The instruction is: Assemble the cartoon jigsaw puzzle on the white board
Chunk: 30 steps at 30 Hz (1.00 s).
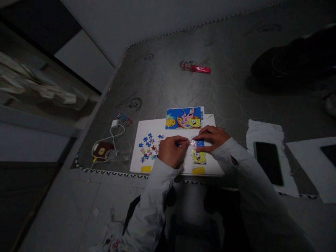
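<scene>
My left hand [171, 151] is closed in a pinch at the left edge of a partly joined jigsaw puzzle [199, 157]. A small pinkish puzzle piece seems to be between its thumb and forefinger, partly hidden by the fingertips. My right hand [214, 137] reaches in from the other side, fingers apart, its fingertips resting on the upper part of the puzzle. The joined part shows a yellow cartoon face with blue above it. Loose puzzle pieces [149, 142] lie scattered on the white board [135, 162], left of my left hand. A picture card [183, 118] overlaps the board's far edge.
Yellow patches [146, 169] mark the board's near edge. Leftward are a white cable [111, 132], a brown object [103, 149] and a clear bottle [119, 155]. A phone [268, 162] lies on white paper at right. Farther back is a red item [201, 69] on the grey tabletop.
</scene>
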Tool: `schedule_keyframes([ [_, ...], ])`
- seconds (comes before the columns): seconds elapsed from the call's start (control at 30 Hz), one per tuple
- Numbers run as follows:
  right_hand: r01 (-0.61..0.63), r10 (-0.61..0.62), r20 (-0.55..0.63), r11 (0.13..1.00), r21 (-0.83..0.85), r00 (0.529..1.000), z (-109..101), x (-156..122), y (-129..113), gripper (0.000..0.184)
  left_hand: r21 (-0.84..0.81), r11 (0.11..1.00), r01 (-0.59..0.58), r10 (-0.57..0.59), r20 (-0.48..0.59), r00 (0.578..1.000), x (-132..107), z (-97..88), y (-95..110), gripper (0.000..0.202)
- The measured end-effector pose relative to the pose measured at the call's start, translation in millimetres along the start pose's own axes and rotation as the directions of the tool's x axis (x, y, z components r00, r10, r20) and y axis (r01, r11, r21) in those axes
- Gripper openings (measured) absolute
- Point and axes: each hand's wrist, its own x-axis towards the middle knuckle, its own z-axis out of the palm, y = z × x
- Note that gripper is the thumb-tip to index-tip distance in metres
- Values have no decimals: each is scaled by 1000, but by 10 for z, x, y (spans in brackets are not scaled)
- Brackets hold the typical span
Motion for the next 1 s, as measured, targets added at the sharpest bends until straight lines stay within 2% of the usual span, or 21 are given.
schedule_keyframes([
  [0.1,-5,5,-19,1000,13,1000,-4,-7,2,48,11,1000,-8,8,-3,1000,13,2,-25,11],
  [0.2,0,0,-27,1000,24,1000,6,-16,17,50,9,997,-83,83,12,997,32,-11,-64,22],
  [0.3,16,-16,-22,999,37,1000,-6,-28,24,49,19,986,-167,164,113,980,35,-39,-93,29],
  [0.4,21,-20,-14,999,40,1000,-22,-35,24,49,63,986,-152,137,200,970,16,-47,-88,24],
  [0.53,11,-11,-19,999,38,1000,-9,-29,24,50,125,991,-57,38,152,988,-8,-30,-25,19],
  [0.7,22,-20,-54,999,41,998,23,-26,17,49,201,979,13,-34,102,994,-21,-39,72,24],
  [0.9,30,-27,-64,998,46,998,27,-29,20,49,264,963,52,-71,64,995,-45,-31,135,32],
  [1.0,24,-21,-57,999,48,998,16,-32,19,50,302,953,31,-51,58,997,-60,-9,142,34],
])
